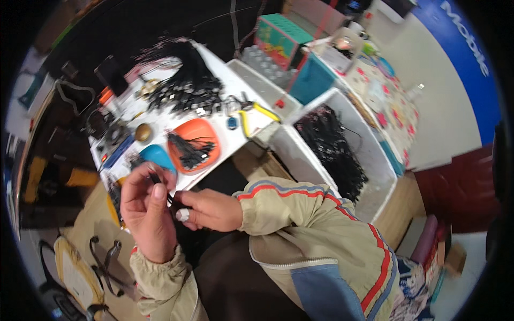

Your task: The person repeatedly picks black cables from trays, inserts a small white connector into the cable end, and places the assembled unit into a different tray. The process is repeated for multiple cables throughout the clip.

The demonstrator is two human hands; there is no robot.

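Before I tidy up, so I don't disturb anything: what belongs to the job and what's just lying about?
Likely the job:
black piece in the left hand
orange tray
black cables in it

Seemingly lying about:
green box
flowered cloth

Left of frame centre, the left hand [147,207] pinched a black piece [161,185] beside the right hand [208,209], below an orange tray [201,127] of black cables [191,153], while a white box [378,155] sat right of centre.
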